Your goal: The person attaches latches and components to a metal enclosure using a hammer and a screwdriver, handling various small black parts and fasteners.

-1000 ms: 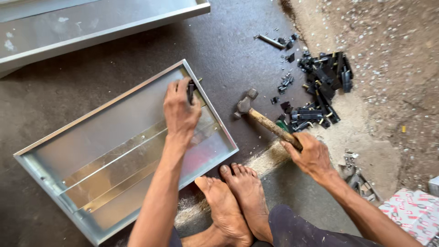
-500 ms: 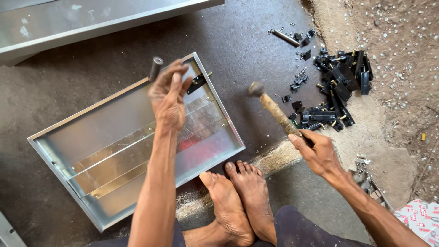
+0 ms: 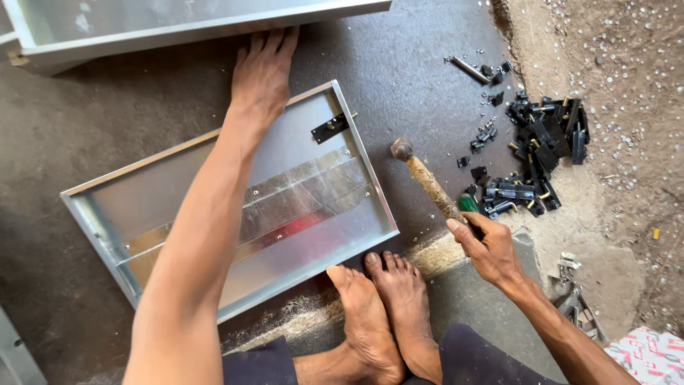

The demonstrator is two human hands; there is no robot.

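The left hand has left the shallow rectangular galvanised metal tray and now lies flat, fingers spread, on the dark floor beyond the tray's far rim. The right hand grips a wooden-handled hammer, right of the tray. A small black latch sits on the tray's far right rim; a pile of black latches lies farther right.

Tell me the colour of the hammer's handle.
Brown, worn wood on the hammer held by the right hand; head view shows it best.

dark concrete floor, sandy ground, daylight
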